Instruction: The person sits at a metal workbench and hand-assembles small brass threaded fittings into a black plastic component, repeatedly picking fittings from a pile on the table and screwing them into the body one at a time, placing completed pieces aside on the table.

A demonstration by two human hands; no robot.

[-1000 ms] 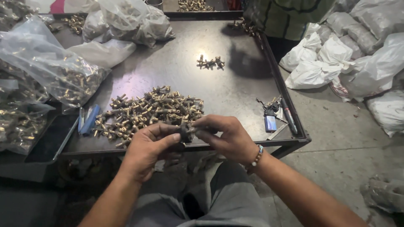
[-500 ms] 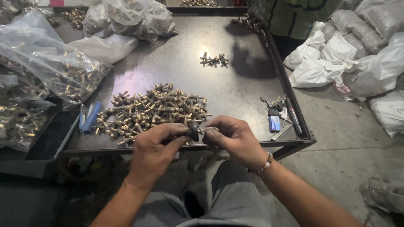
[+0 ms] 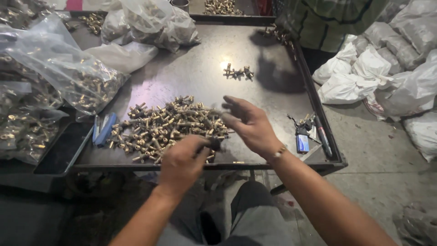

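Observation:
A heap of small brass fittings lies on the near part of a dark metal table. My left hand is at the table's front edge, fingers closed on a small dark fitting. My right hand hovers over the right side of the heap, blurred, fingers spread and nothing visible in it. A few finished fittings sit apart in the middle of the table.
Clear plastic bags of brass parts crowd the left and far side. A blue tool lies left of the heap. A lighter and pens lie at the right rim. White sacks lie on the floor; another person stands beyond.
My hands were together on one fitting at the front edge. My right hand has let go and moved up over the heap; my left hand keeps the fitting.

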